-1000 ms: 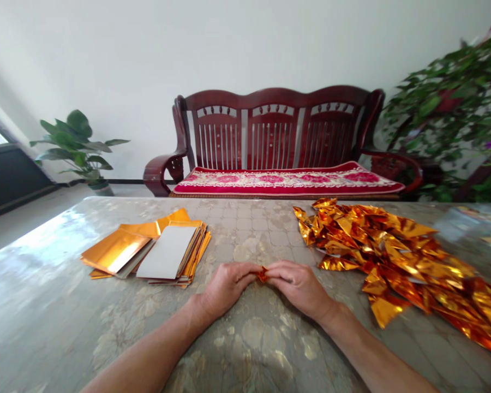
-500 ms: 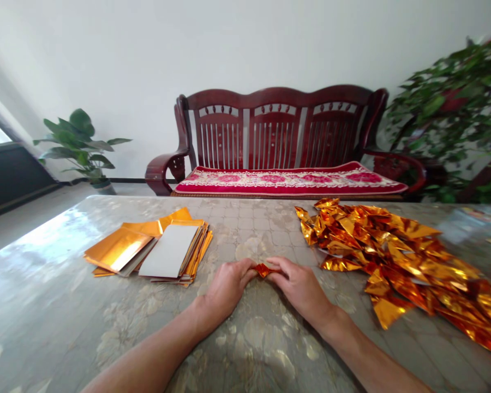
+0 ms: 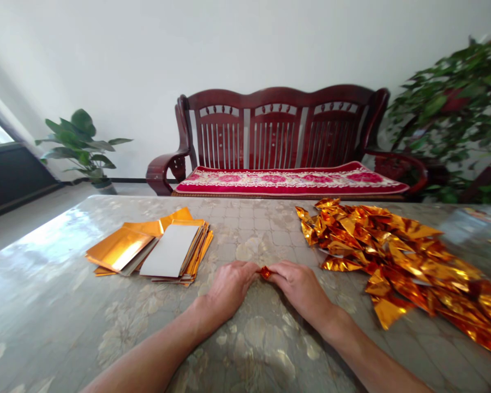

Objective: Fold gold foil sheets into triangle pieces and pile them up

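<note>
Between my two hands, just above the table, is a small piece of folded orange-gold foil paper (image 3: 265, 272). My left hand (image 3: 234, 281) pinches its left end between thumb and fingers. From the other side my right hand (image 3: 297, 281) pinches its right end. Only the middle of the piece shows; the fingers cover its ends. Left of my hands lies a stack of flat foil paper sheets (image 3: 120, 248), some gold side up, with a grey-white back (image 3: 172, 251) on top. To the right spreads a heap of folded gold foil pieces (image 3: 409, 256).
The table (image 3: 147, 327) has a glossy, flower-patterned cover. A clear plastic bag (image 3: 470, 225) lies at its far right. Beyond the far edge stands a dark red wooden bench (image 3: 276, 131) with a red floral cushion (image 3: 290, 180). Potted plants (image 3: 79, 139) flank the bench.
My right hand's fingers have closed in tighter, and the foil piece between the hands looks more compact. The stack and the heap stay as they were.
</note>
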`<state>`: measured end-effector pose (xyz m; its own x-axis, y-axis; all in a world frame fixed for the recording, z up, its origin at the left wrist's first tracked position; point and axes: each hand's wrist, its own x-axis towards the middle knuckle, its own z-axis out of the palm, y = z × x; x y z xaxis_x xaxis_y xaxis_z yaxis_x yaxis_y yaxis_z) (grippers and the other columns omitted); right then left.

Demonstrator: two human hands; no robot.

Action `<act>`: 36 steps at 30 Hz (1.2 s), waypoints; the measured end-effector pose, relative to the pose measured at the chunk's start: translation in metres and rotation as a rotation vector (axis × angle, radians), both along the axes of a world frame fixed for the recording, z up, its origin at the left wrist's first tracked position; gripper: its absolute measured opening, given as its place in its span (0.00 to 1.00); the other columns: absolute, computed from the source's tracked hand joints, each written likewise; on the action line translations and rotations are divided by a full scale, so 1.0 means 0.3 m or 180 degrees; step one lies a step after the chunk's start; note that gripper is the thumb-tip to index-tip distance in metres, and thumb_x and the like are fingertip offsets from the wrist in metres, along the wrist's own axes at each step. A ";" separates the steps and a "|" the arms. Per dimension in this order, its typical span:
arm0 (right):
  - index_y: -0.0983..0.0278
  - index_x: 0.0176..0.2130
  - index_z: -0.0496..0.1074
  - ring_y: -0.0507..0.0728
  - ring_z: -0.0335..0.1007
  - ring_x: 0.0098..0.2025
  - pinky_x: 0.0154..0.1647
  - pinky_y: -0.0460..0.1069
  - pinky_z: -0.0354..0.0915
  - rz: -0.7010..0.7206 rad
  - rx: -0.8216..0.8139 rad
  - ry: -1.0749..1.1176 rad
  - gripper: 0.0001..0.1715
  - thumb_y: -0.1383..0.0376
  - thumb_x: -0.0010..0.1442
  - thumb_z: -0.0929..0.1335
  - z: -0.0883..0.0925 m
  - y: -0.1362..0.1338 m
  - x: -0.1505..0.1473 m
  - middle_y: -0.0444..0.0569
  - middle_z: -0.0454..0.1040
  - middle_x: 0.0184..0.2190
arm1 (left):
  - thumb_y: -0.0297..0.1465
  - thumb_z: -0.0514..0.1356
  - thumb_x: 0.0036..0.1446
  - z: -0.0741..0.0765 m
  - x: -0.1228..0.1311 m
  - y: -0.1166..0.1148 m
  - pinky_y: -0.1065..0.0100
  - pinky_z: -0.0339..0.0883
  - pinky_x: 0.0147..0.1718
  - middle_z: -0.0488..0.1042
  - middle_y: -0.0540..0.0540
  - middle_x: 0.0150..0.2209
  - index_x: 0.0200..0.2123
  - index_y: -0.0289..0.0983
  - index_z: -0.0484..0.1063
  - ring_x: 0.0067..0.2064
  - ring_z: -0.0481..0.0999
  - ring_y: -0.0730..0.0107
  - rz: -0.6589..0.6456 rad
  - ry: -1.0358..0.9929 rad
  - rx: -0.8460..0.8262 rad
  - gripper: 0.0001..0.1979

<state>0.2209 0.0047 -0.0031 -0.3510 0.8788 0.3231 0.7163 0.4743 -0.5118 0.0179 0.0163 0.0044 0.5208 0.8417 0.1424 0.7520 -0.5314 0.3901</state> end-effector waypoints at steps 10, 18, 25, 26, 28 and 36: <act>0.60 0.40 0.79 0.56 0.78 0.39 0.41 0.48 0.69 -0.0019 0.0101 -0.0033 0.13 0.71 0.62 0.65 -0.001 -0.001 -0.018 0.47 0.82 0.36 | 0.29 0.50 0.67 -0.003 0.024 -0.013 0.71 0.63 0.36 0.78 0.47 0.35 0.37 0.40 0.72 0.39 0.77 0.65 0.0112 0.0033 -0.0033 0.11; 0.59 0.36 0.79 0.56 0.78 0.34 0.36 0.47 0.68 -0.0144 0.0068 0.0138 0.14 0.71 0.61 0.65 0.005 -0.011 -0.045 0.47 0.82 0.32 | 0.31 0.48 0.69 -0.018 0.044 -0.025 0.71 0.62 0.34 0.79 0.47 0.34 0.34 0.40 0.71 0.36 0.77 0.67 0.0329 -0.0126 -0.0145 0.14; 0.59 0.33 0.79 0.56 0.77 0.31 0.33 0.46 0.66 -0.0092 0.0105 0.0118 0.14 0.69 0.62 0.64 0.002 -0.020 -0.058 0.47 0.82 0.30 | 0.29 0.49 0.67 -0.033 0.046 -0.040 0.71 0.64 0.34 0.79 0.47 0.33 0.34 0.41 0.70 0.36 0.78 0.67 0.0267 -0.0159 -0.0053 0.12; 0.59 0.33 0.79 0.56 0.77 0.32 0.34 0.46 0.66 -0.0092 0.0108 0.0127 0.14 0.69 0.62 0.64 0.002 -0.023 -0.060 0.48 0.82 0.30 | 0.28 0.49 0.67 -0.034 0.046 -0.042 0.71 0.64 0.35 0.79 0.47 0.33 0.35 0.41 0.69 0.36 0.78 0.67 0.0234 -0.0098 -0.0008 0.11; 0.59 0.33 0.79 0.56 0.77 0.33 0.35 0.46 0.66 -0.0096 0.0134 0.0148 0.15 0.69 0.62 0.63 0.000 -0.031 -0.065 0.48 0.82 0.31 | 0.26 0.49 0.65 -0.034 0.044 -0.047 0.71 0.64 0.35 0.79 0.46 0.33 0.35 0.40 0.69 0.36 0.78 0.67 0.0168 0.0018 0.0084 0.11; 0.58 0.34 0.79 0.55 0.78 0.34 0.36 0.46 0.68 -0.0066 0.0223 0.0129 0.14 0.71 0.62 0.65 0.001 -0.022 -0.056 0.46 0.82 0.32 | 0.27 0.49 0.66 -0.036 0.026 -0.027 0.72 0.62 0.34 0.78 0.47 0.33 0.34 0.40 0.69 0.35 0.77 0.68 0.0063 -0.0113 0.0117 0.11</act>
<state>0.2041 -0.0018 -0.0027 -0.3185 0.8605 0.3976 0.7057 0.4953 -0.5066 0.0258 0.0081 -0.0063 0.4983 0.8456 0.1915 0.7486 -0.5310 0.3971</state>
